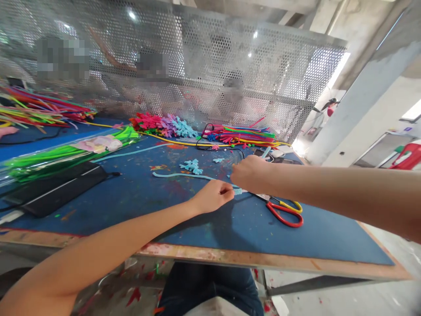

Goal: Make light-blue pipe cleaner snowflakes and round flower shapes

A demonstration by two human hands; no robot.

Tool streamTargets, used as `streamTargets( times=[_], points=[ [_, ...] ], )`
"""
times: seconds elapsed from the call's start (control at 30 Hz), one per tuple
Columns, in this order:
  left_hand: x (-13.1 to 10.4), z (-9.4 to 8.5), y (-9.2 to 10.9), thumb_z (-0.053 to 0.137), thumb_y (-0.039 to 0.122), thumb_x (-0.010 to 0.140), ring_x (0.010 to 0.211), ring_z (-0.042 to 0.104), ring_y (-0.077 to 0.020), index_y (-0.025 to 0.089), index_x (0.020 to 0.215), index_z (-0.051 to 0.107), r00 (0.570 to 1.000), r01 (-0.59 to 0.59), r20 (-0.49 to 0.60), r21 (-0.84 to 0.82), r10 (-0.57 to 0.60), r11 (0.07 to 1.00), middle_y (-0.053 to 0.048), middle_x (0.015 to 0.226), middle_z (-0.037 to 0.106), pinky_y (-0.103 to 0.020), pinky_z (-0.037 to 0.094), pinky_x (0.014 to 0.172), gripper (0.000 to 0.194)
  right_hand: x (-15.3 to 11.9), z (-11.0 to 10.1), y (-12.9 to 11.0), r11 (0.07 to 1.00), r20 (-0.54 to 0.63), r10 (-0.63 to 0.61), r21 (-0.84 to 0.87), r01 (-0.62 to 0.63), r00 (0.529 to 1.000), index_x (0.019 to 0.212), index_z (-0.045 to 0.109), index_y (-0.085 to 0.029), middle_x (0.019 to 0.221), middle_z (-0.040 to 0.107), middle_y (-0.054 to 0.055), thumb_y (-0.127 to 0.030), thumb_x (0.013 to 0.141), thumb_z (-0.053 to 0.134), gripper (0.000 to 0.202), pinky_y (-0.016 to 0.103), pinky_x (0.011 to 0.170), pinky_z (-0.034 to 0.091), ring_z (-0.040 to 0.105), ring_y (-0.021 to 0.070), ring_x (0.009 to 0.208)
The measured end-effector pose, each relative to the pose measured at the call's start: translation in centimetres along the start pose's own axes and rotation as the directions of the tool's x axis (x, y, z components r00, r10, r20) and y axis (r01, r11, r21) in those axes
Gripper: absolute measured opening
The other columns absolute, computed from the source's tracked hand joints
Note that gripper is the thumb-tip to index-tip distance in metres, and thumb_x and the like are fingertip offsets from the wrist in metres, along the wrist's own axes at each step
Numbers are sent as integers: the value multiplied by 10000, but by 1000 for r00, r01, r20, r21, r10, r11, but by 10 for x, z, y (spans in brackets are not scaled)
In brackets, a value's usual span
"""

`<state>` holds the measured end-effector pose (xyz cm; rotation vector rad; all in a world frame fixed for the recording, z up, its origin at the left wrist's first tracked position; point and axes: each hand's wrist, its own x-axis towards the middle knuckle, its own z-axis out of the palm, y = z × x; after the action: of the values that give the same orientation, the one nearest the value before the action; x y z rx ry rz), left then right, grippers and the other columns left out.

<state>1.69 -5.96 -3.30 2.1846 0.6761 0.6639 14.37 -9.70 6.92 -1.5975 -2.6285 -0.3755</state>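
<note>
- The left hand (212,196) is curled, and its thumb and finger seem to pinch a short light-blue piece (237,192).
- The right hand (248,173), at two o'clock from the left one, has its fingers folded close; what is between its fingertips is hidden, so I cannot tell it.
- A light-blue strip (265,152) sticks out behind the right hand; whether the hand grips it is not clear.
- For good handling, I think, the pinch should stay near the worked end, with light pressure, because fuzzy material can flatten.
- It is better that both wrists stay low and steady, and that the scissors (285,212), just past three o'clock from the left hand, do not catch the fibres.
- The long light-blue stem (184,175) looks thin, soft and slightly wavy; it lies on the blue mat (315,241), its free end between nine and ten o'clock from the left hand.
- At eleven o'clock, a branched light-blue shape (191,166) looks fluffy.
</note>
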Motion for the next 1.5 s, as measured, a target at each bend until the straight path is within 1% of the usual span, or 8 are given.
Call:
streamTargets(
  times=[0.13, 0.27, 0.4, 0.63, 0.87, 0.97, 1.17, 1.5],
  points=[
    [4, 1, -7, 436, 350, 774, 468, 231, -64, 163, 514, 318, 993, 77, -82, -153, -90, 985, 47, 486, 256, -202, 154, 443, 342, -7, -9, -5, 979, 254, 135, -184, -89, 958, 770, 671, -124, 744, 666, 157, -87, 682, 597, 121, 346, 622, 447, 648, 272, 717],
    [10, 0, -7, 444, 324, 758, 419, 193, -54, 175, 556, 325, 960, 152, -122, -532, -253, 833, 70, 472, 248, -182, 154, 407, 278, -26, 6, 3, 981, 46, 195, 14, -195, 980, 741, 638, -129, 766, 660, 142, -182, 815, 468, 193, 318, 702, 423, 626, 219, 741],
    [10, -3, 0, 438, 292, 776, 415, 180, -60, 180, 560, 300, 967, 57, -113, -777, -227, 627, 81, 455, 200, -172, 164, 399, 280, -45, 35, 11, 878, -112, 209, 459, -136, 971, 696, 566, -158, 645, 612, 37, -272, 885, 370, 296, 230, 592, 379, 540, 121, 588],
    [2, -3, 7, 442, 253, 796, 420, 178, -57, 171, 541, 269, 992, 74, 13, -861, -123, 504, 76, 453, 196, -164, 176, 389, 319, -53, 86, 13, 356, -115, 359, 934, -22, 926, 798, 565, -166, 590, 470, -25, -425, 849, 445, 290, 217, 481, 301, 396, 94, 524],
    [0, 0, 6, 459, 263, 763, 417, 189, -59, 166, 521, 293, 975, 215, 220, -881, -36, 422, 69, 429, 205, -154, 201, 375, 310, -58, 96, 16, -263, 136, 275, 963, -61, 952, 1049, 581, -185, 476, 276, -91, -355, 753, 610, 343, 189, 386, 181, 219, 52, 420],
    [0, 0, 6, 481, 269, 744, 415, 188, -66, 171, 521, 293, 962, 256, 273, -877, -18, 407, 73, 408, 186, -155, 207, 370, 307, -62, 95, 20, -381, 156, 213, 922, -65, 964, 1113, 571, -211, 481, 260, -99, -275, 711, 653, 415, 181, 382, 178, 202, 43, 414],
    [1, 0, 6, 449, 274, 764, 421, 187, -73, 178, 510, 276, 956, 267, 293, -842, -19, 469, 71, 402, 171, -171, 212, 380, 321, -68, 99, 22, -340, 116, 261, 940, -21, 958, 940, 673, -165, 440, 296, -84, -267, 716, 647, 247, 194, 391, 185, 246, 41, 400],
    [1, -1, 6, 368, 372, 857, 436, 308, -78, 161, 631, 419, 995, 84, 80, -481, -52, 873, 62, 480, 298, -213, 288, 440, 314, -64, 104, 18, -1, 2, 540, 1000, -2, 842, 903, 708, -155, 457, 386, -48, -371, 718, 659, 289, 199, 379, 187, 280, 45, 407]
  ],
)
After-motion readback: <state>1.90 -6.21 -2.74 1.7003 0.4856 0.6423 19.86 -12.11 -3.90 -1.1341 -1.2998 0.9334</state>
